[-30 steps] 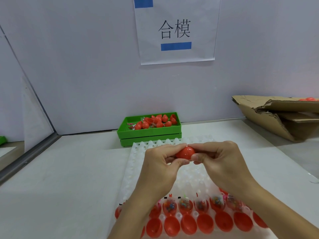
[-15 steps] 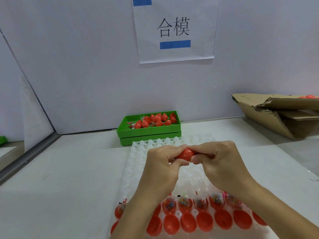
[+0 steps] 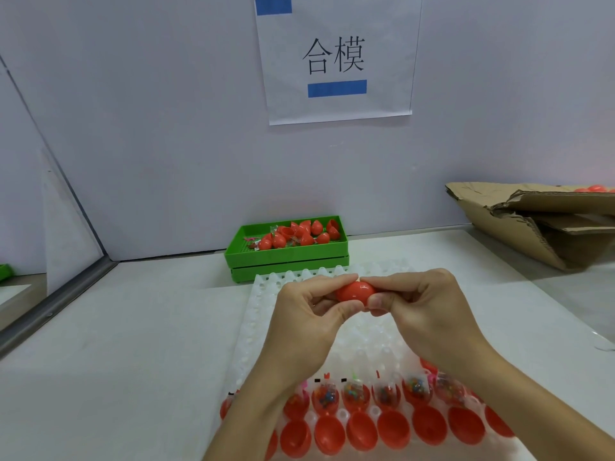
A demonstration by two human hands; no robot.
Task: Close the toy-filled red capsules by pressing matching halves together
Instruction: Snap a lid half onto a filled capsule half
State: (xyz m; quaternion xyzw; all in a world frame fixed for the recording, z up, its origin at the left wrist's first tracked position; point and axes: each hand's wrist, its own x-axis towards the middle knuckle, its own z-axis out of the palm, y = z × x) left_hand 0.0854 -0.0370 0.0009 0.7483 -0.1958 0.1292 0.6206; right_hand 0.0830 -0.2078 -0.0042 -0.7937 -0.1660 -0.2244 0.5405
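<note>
My left hand [image 3: 311, 314] pinches one end of the red capsule [image 3: 354, 291], right hand [image 3: 421, 306] the other, above the white tray [image 3: 263, 314]. Its long axis runs sideways between both grips, so I'd squeeze inward.

Your fingertips now sit farther apart on the red capsule [image 3: 354, 292], exposing more of its shell than before.
</note>
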